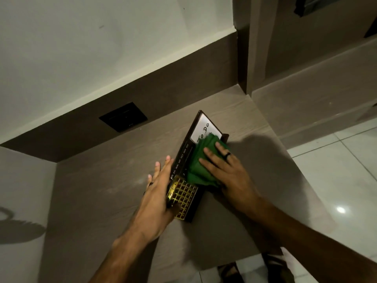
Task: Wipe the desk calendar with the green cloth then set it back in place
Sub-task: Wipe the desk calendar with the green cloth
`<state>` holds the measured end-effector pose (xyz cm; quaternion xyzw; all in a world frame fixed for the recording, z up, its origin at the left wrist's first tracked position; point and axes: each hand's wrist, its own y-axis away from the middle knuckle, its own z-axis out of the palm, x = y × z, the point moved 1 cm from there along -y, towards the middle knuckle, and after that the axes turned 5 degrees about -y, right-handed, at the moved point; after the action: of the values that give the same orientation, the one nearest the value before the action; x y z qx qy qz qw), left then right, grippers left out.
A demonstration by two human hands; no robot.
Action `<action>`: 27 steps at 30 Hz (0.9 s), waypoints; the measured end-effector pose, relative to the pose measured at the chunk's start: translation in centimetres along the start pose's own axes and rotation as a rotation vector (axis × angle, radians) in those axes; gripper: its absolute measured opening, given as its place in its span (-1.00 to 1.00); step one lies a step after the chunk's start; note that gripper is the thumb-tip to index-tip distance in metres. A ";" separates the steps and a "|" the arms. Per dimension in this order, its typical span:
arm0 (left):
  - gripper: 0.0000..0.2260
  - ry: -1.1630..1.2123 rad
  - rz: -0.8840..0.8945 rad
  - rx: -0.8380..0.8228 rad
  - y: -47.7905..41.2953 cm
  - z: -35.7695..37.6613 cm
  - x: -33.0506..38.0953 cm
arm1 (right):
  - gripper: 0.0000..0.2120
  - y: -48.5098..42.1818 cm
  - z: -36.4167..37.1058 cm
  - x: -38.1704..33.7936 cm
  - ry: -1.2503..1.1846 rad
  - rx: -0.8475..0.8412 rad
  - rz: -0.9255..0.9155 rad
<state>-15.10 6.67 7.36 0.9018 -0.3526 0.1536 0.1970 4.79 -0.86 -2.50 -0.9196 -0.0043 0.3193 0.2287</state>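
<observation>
A dark brown desk calendar with a gold date grid, a row of month names and a white "To Do" panel stands on the wooden desk. My left hand grips its near left end, thumb over the gold grid and fingers stretched along its back. My right hand, wearing a dark ring, lies flat on a folded green cloth and presses it against the calendar's face, just below the "To Do" panel. The cloth hides the middle of the face.
A black socket plate sits in the brown backsplash behind the desk. The desk's right edge drops to a white tiled floor. A brown cabinet stands at the right. Sandalled feet show below the desk's near edge.
</observation>
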 end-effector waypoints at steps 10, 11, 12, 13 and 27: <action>0.05 0.012 0.002 0.004 -0.1 0.1 -0.3 | -0.28 -0.3 -1.4 -0.4 -0.021 -0.104 0.069; 0.05 0.013 0.014 0.011 -0.1 0.1 -0.3 | -0.29 1.0 -1.1 -0.9 -0.009 -0.134 0.042; 0.04 0.017 0.026 0.021 -0.1 0.1 -0.2 | -0.30 2.0 -0.7 -1.7 -0.009 -0.182 -0.008; 0.03 0.024 0.031 0.029 -0.1 0.1 -0.2 | -0.32 2.6 -0.3 -2.3 -0.022 -0.213 -0.057; 0.03 0.007 -0.006 0.025 0.1 0.1 -0.2 | -0.61 -0.8 -3.0 -0.2 0.189 -0.206 -0.023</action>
<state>-15.25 6.70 7.25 0.9046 -0.3474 0.1606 0.1876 6.46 -1.45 0.01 -0.9641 -0.0258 0.2264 0.1363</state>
